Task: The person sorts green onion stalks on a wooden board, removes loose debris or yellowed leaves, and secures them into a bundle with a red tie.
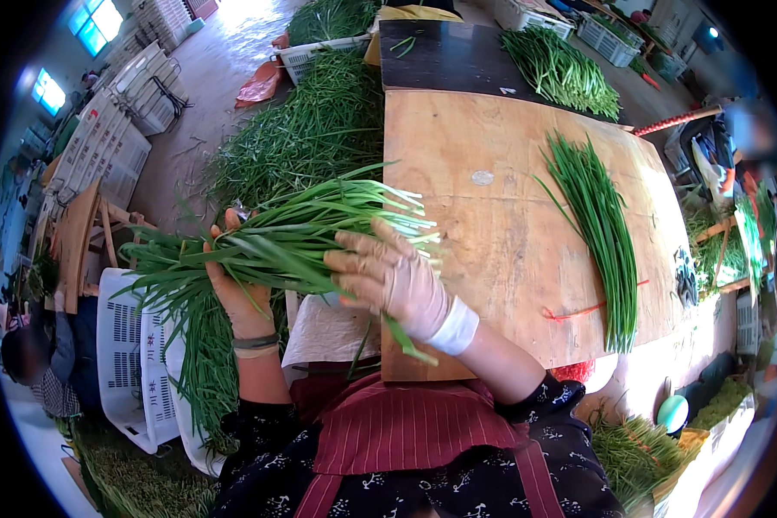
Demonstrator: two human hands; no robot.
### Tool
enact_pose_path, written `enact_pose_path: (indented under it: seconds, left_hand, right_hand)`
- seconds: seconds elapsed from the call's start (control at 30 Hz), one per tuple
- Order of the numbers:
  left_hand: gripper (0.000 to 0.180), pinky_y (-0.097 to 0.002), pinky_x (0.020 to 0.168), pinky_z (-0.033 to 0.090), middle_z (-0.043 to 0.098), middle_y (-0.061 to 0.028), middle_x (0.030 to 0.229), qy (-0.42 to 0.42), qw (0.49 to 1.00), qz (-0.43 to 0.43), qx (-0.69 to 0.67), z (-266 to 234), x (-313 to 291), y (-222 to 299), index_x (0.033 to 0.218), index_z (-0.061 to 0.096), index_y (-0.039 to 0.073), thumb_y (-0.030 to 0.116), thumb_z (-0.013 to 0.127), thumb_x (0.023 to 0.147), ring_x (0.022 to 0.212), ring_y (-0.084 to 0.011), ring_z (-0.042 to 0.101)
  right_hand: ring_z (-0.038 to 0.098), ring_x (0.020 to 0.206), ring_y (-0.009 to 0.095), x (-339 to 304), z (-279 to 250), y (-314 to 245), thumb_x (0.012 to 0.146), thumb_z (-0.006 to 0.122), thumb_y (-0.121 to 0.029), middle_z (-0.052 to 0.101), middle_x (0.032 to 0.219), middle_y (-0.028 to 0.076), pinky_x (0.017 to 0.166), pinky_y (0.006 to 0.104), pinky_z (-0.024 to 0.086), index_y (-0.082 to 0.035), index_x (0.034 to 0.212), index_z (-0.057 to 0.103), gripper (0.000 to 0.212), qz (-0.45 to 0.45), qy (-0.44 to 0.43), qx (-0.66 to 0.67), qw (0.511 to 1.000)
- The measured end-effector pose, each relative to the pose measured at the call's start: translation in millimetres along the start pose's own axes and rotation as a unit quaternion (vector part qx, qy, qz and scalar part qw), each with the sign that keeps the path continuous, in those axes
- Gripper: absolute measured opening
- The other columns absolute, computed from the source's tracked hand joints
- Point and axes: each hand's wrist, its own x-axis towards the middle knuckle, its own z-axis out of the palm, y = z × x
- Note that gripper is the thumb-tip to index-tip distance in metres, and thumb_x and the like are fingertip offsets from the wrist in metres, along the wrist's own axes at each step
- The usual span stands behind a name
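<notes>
A loose bundle of garlic chives (pixel 311 229) lies across my hands at the left edge of the wooden board, white stem ends to the right, leafy tips to the left. From below, my left hand (pixel 240 298), in a pale glove, is closed round the leafy part, its fingertips showing on the far side. My right hand (pixel 397 281), also gloved with a white band at the wrist, rests over the stems with its fingers stretched out. A few bent leaves hang below that palm.
Another chive bunch (pixel 600 233) lies on the wooden board (pixel 492 285), above a red tie (pixel 571 312). More chives (pixel 561 69) sit on the dark far table. A large chive heap (pixel 306 129) is at left, near white crates (pixel 138 363). A person (pixel 47 354) is at far left.
</notes>
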Motion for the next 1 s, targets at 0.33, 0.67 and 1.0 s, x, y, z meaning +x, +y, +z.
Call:
enact_pose_path:
  seconds: [0.33, 0.67, 1.0]
  left_hand:
    - [0.019, -0.0335, 0.084, 0.045, 0.055, -0.0025, 0.099, 0.072, 0.989, 0.097, 0.082, -34.8, 9.8, 38.2, 0.093, 0.058, 0.013, 0.028, 0.048, 0.088, 0.094, -0.0168, 0.053]
    - [0.017, -0.0332, 0.090, 0.038, 0.052, -0.0005, 0.086, 0.079, 0.979, 0.163, 0.090, -29.8, 0.1, 57.1, 0.089, 0.051, 0.011, 0.028, 0.048, 0.089, 0.091, -0.0164, 0.048]
    - [0.021, -0.0415, 0.095, 0.040, 0.050, -0.0056, 0.122, 0.005, 0.995, 0.078, 0.062, -10.0, -20.8, 61.0, 0.098, 0.056, 0.016, 0.033, 0.046, 0.089, 0.110, -0.0221, 0.048]
  right_hand:
    - [0.057, 0.065, 0.026, -28.0, -35.6, -28.7, 0.085, 0.056, -0.021, 0.054, 0.065, 0.007, 0.062, 0.0346, 0.050, -0.002, 0.093, 0.057, 0.020, 0.162, 0.009, 0.252, 0.954]
    - [0.050, 0.070, 0.007, -31.6, -43.5, 69.2, 0.079, 0.062, -0.034, 0.060, 0.086, 0.000, 0.056, 0.0214, 0.039, -0.006, 0.110, 0.058, 0.042, 0.543, -0.041, 0.349, 0.763]
    - [0.056, 0.081, 0.008, 71.8, 40.1, 65.6, 0.083, 0.063, -0.017, 0.065, 0.091, 0.008, 0.073, 0.0232, 0.046, -0.001, 0.102, 0.064, 0.025, 0.289, -0.209, 0.576, 0.736]
